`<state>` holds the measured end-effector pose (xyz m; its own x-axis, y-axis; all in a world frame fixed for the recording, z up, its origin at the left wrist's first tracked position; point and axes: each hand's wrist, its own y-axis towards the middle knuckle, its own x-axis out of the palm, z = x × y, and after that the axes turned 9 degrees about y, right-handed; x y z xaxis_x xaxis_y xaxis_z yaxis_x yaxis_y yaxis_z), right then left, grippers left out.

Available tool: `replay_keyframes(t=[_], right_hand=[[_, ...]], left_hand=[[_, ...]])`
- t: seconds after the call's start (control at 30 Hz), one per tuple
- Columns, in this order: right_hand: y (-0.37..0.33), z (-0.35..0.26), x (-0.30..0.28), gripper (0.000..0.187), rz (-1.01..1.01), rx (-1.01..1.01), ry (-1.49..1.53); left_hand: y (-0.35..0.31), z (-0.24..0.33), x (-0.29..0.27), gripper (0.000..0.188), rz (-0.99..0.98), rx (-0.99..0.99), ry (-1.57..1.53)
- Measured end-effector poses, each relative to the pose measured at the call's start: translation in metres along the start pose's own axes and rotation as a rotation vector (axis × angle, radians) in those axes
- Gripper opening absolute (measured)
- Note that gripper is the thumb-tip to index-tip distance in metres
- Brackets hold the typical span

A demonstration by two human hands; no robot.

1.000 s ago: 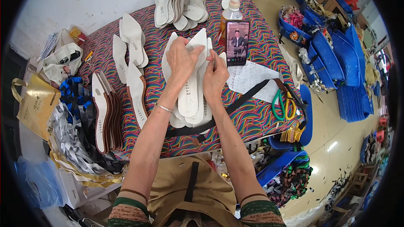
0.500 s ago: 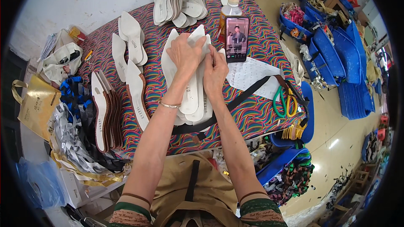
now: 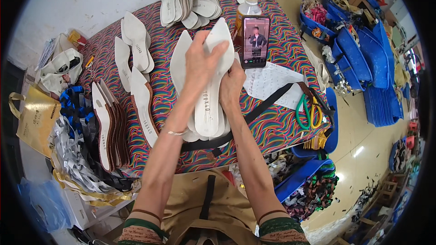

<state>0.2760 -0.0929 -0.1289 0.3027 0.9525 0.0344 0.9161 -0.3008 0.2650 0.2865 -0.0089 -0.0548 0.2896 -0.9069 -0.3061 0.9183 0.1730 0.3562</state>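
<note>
Over a pile of white insoles (image 3: 180, 59) at the table's middle, a long, pointed white insole (image 3: 220, 70) is raised at its toe. My left hand (image 3: 200, 66) closes on that insole, thumb across its upper face and fingers at its left edge. My right hand (image 3: 233, 84) is closed along the right edge of the pile, its fingertips partly hidden behind the raised insole. A black strap (image 3: 200, 145) runs beneath the heels of the pile. A phone (image 3: 255, 41) showing a picture of a person leans against a bottle (image 3: 250, 5) just beyond my right hand.
Brown-edged insoles (image 3: 103, 124) stand at the left, beside others (image 3: 137, 41) lying flat. More insoles (image 3: 177, 0) are stacked at the back. Scissors with green and yellow handles (image 3: 303, 111) lie on the right near paper (image 3: 274, 84). Blue bins (image 3: 354, 59) fill the floor beyond.
The top insole now stands out whole, its toe raised farther from me between my hands. My left hand has turned, with its thumb over the insole; my right hand has moved slightly nearer me.
</note>
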Motion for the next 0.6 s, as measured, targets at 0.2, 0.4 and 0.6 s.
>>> replay_keyframes(t=[0.2, 0.4, 0.6], right_hand=[[0.001, -0.002, 0.003, 0.026, 0.025, -0.079, -0.03], [-0.014, -0.051, -0.016, 0.021, -0.057, -0.193, -0.068], [-0.095, -0.104, -0.044, 0.016, -0.725, -0.383, -0.091]], left_hand=[[-0.029, 0.028, -0.075, 0.041, -0.143, -0.204, -0.468], [-0.1, 0.016, -0.171, 0.016, -0.114, -0.244, -1.151], [-0.181, 0.002, -0.207, 0.012, 0.126, -0.473, -1.19]])
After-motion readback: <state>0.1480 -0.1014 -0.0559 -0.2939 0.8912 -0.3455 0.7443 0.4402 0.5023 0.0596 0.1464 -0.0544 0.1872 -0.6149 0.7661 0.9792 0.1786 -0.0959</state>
